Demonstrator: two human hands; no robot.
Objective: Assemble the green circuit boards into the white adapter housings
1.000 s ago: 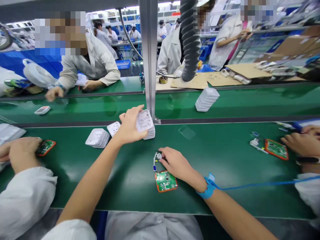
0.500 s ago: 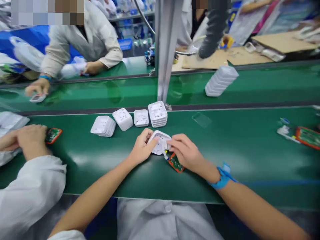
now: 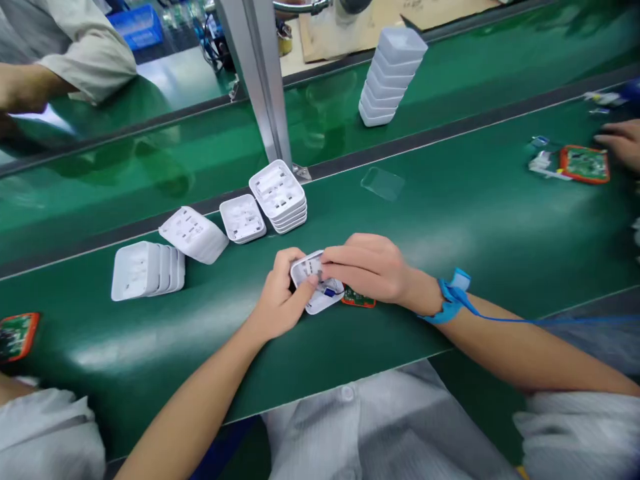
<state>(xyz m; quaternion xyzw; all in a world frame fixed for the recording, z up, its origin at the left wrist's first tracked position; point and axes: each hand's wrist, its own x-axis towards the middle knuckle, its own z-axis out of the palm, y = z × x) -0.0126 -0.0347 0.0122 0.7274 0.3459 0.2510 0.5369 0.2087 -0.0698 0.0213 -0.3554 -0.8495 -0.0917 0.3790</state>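
Observation:
My left hand [image 3: 279,299] grips a white plastic socket shell [image 3: 316,287] from its left side, holding it just above the green belt [image 3: 450,220]. My right hand [image 3: 369,267] is closed over the shell's top right, fingers pressing into it. A green circuit board with an orange rim [image 3: 358,298] pokes out under my right hand, joined to the shell by short wires. A blue wrist strap [image 3: 449,301] with a blue cord sits on my right wrist.
Stacks of white shells [image 3: 278,195] [image 3: 147,269] lie behind my hands, a single shell [image 3: 243,217] between them. A taller stack [image 3: 393,75] stands on the far belt. A metal post [image 3: 257,80] rises behind. Neighbours' boards [image 3: 584,163] [image 3: 16,335] lie right and left; a person's hand [image 3: 617,140] is at right.
My left hand took a shell from the stack and brought it down to the board. Both hands now work close together on shell and board; my head tilted down.

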